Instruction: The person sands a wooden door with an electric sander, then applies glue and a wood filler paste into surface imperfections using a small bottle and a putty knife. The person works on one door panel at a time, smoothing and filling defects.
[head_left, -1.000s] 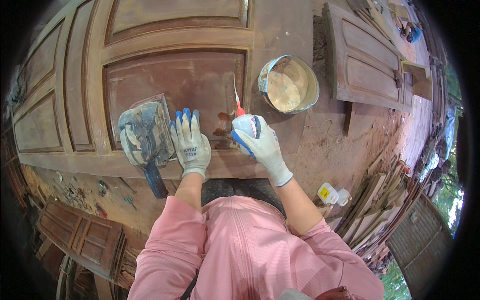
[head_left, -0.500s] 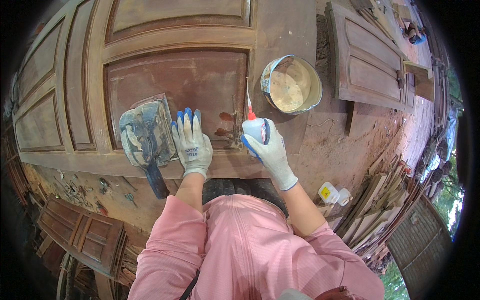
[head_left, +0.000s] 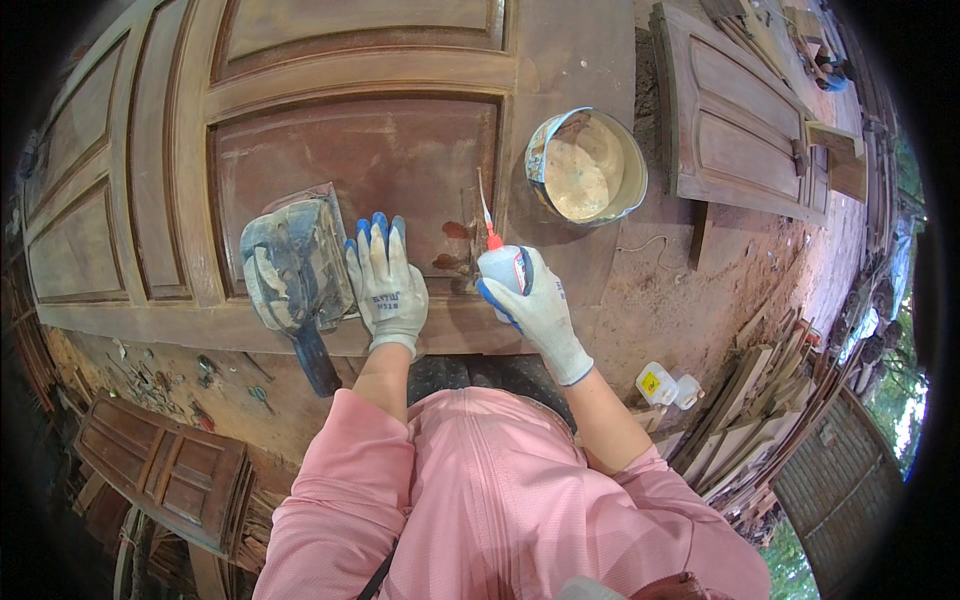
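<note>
Just past twelve o'clock from our body, we have our right hand [head_left: 545, 305] wrapped around a pale bottle [head_left: 503, 268], its red cap [head_left: 494, 241] and thin spout [head_left: 486, 205] pointing away between eleven and twelve. The bottle is over the near edge of a wooden door [head_left: 360, 80], which spreads from nine to twelve o'clock. Our left hand [head_left: 390, 295], at eleven, lies palm down on the door with fingers stretched out, gripping nothing; just beside it, towards ten, rests a dusty sander [head_left: 285, 265], and we cannot tell whether the two touch. At ten o'clock from the bottle, dark reddish spots [head_left: 456, 230] mark the brown panel [head_left: 350, 150]. A bucket [head_left: 540, 170] stands near one o'clock, apart from our right hand. We judge the step in hand to be dabbing liquid onto the panel's near right corner, though no drop shows. The next move, as we read it, calls for a steady wrist, the spout brought over the spot and a light squeeze, with the left palm bracing.
</note>
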